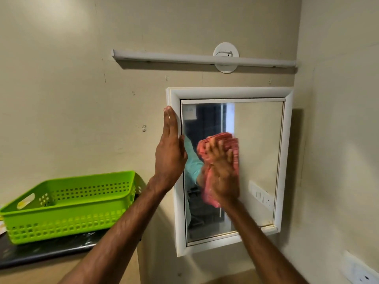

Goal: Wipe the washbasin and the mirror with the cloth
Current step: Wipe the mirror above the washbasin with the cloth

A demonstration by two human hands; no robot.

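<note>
Head view: cloth (220, 140) left of centre

Right hand (222, 175), fingers (214, 147) curled round the pink cloth, pressed to the mirror (260, 150), widest bare glass to their right. Left hand (169, 152) flat, fingers straight, on the white frame (225, 93). Washbasin out of view.

Walls (61, 99): beige paint, scuffed; they meet in a corner right of the grip.
Tube light (205, 58): white bar on a round mount, above the grip.
Basket (67, 203): green perforated plastic, lower left of the grip, on a dark countertop (41, 253).
Socket plate (361, 273): white, lower right.
</note>
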